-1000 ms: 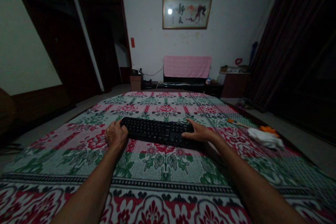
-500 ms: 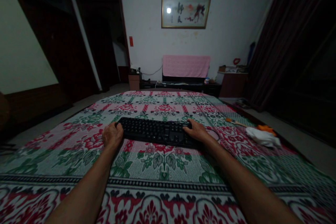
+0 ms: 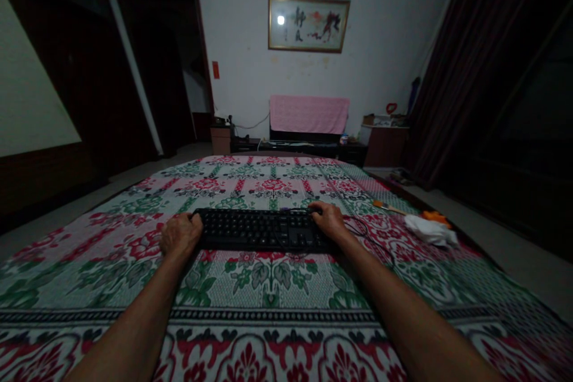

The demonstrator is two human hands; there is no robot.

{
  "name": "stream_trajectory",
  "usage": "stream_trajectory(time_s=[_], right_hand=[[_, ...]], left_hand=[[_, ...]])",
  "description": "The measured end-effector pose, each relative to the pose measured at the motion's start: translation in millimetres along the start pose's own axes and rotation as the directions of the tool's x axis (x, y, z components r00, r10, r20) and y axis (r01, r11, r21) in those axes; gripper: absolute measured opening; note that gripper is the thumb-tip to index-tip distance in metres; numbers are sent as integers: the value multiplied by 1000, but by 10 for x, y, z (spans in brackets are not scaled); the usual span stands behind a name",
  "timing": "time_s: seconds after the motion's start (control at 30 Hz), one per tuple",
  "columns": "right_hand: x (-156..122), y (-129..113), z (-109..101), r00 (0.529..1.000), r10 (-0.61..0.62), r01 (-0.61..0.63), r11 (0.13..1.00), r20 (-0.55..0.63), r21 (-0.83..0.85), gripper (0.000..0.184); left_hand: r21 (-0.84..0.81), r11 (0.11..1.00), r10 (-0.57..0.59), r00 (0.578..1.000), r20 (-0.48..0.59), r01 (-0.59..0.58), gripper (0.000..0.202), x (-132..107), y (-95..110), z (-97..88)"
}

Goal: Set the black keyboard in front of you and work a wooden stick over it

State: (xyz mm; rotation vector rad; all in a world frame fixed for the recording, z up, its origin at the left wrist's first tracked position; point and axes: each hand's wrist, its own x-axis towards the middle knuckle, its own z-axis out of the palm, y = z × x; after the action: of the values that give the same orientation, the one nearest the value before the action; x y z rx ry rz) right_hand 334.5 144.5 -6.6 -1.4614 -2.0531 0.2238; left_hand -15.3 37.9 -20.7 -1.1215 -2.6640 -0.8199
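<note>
A black computer keyboard [image 3: 250, 228] lies across the middle of the patterned bedspread, keys facing up. My left hand [image 3: 182, 233] is closed around its left end, thumb over the edge. Its right end is gripped by my right hand [image 3: 328, 219], with the thumb on the top near the far corner. A thin black cable [image 3: 364, 230] runs over the keyboard's right part and out onto the cloth to the right of my right hand.
To the right lie a brush [image 3: 388, 208] with a wooden handle, a white cloth [image 3: 430, 230] and an orange cloth [image 3: 435, 216]. The floral bedspread [image 3: 268, 286] covers the bed. Beyond its far edge stands a low cabinet with a pink cloth [image 3: 308, 113] over a screen.
The keyboard's left end has come slightly nearer, so it now lies straighter across the bed. Both hands stay on it. The whole view has shifted a little.
</note>
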Motion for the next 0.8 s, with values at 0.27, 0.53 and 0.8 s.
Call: stream_trajectory(time_s=[0.27,0.53,0.8], right_hand=[[80,84,-66,993,15,-2,993,-116,115,35],[135,274,-509,884,258,-379,883,389,276,41],[112,437,-644,886,160,-463,298,434,835,30]], left_hand=[[9,1000,7,1000,20,-7,54,-17,10,-13],[2,1000,20,999,41,-20,55,-17,16,-31],[17,1000,9,999,49,-10,53,-11,18,-42]])
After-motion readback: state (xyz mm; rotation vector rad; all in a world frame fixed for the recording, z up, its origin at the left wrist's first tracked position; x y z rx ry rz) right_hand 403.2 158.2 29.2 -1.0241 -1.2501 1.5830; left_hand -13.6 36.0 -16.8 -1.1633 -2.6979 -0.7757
